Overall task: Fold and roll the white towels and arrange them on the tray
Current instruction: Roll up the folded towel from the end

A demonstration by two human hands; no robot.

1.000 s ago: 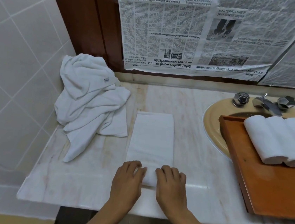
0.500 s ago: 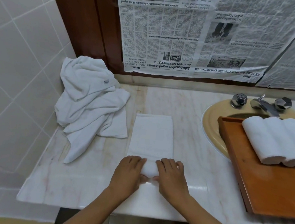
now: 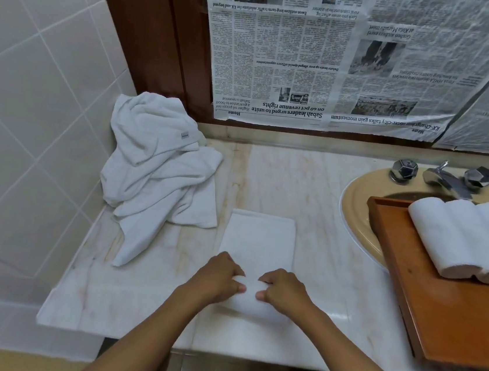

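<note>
A folded white towel [image 3: 260, 239] lies flat on the marble counter in front of me, its near end rolled into a thick coil. My left hand [image 3: 219, 277] and my right hand [image 3: 284, 290] sit side by side on that coil, fingers curled over its top and thumbs at its near side. A crumpled heap of white towels [image 3: 159, 172] lies at the counter's left against the tiled wall. On the right, a wooden tray [image 3: 447, 324] carries several rolled white towels [image 3: 459, 240] side by side at its far end.
The tray rests over a beige sink [image 3: 355, 216] with chrome taps [image 3: 442, 177] behind it. Newspaper [image 3: 358, 61] covers the wall above the counter. The marble counter [image 3: 139, 295] ends close to my body and at the tiled wall on the left.
Both hands have moved away from me along the towel, rolling it. The coil has grown thicker and the flat stretch of towel is shorter.
</note>
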